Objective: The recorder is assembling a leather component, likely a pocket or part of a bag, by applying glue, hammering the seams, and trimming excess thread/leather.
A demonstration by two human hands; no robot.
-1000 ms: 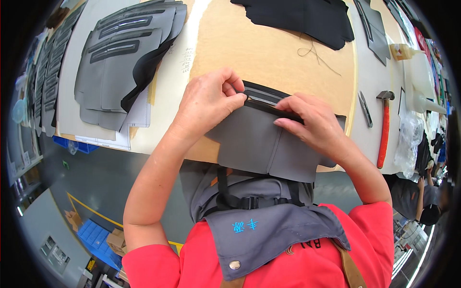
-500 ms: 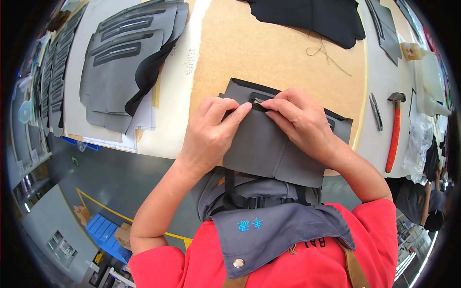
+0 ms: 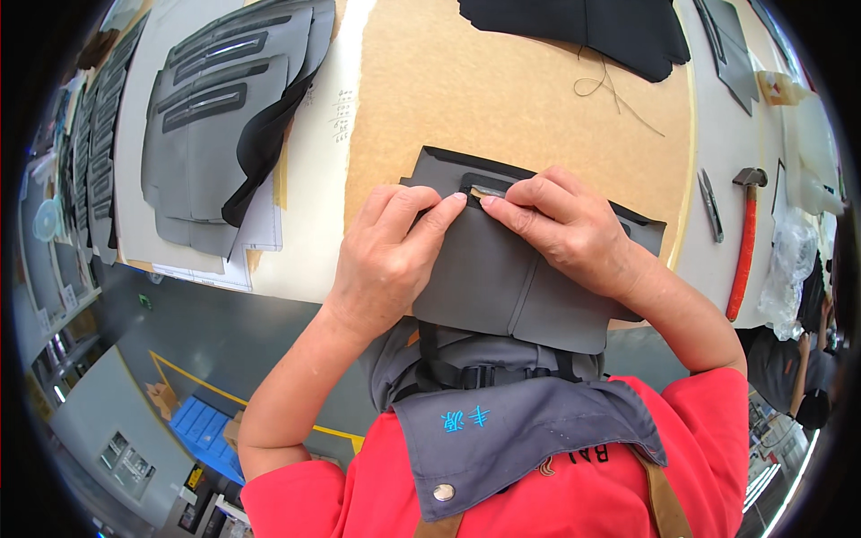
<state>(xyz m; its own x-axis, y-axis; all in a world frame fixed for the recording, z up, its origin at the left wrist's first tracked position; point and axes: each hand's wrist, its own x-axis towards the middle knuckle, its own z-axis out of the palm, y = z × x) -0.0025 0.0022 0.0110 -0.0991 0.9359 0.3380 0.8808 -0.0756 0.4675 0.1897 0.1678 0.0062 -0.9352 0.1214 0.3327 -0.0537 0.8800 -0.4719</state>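
Observation:
A grey sheet-material panel (image 3: 466, 278) lies at the table's near edge, its lower part hanging toward my apron. Near its black-edged far side is a slot with a black border (image 3: 468, 179), and something pale shows inside the opening. At the slot's left end, my left hand (image 3: 386, 251) pinches the border between thumb and forefinger. My right hand (image 3: 578, 229) is closed on the same border just to the right, its thumb at the lower edge and its fingers curled above. Its palm covers much of the slot's right part.
Stacked grey panels with similar slots (image 3: 202, 134) lie at the far left. Black fabric pieces (image 3: 583, 31) and a loose cord (image 3: 619, 94) are at the back. Rightward lie small metal snips (image 3: 710, 206), a red-handled hammer (image 3: 743, 247) and clear plastic wrap (image 3: 789, 269).
My right fingers have shifted slightly to the right along the slot, and the right thumb now shows below the opening. More of the slot is visible. My left hand keeps its pinch.

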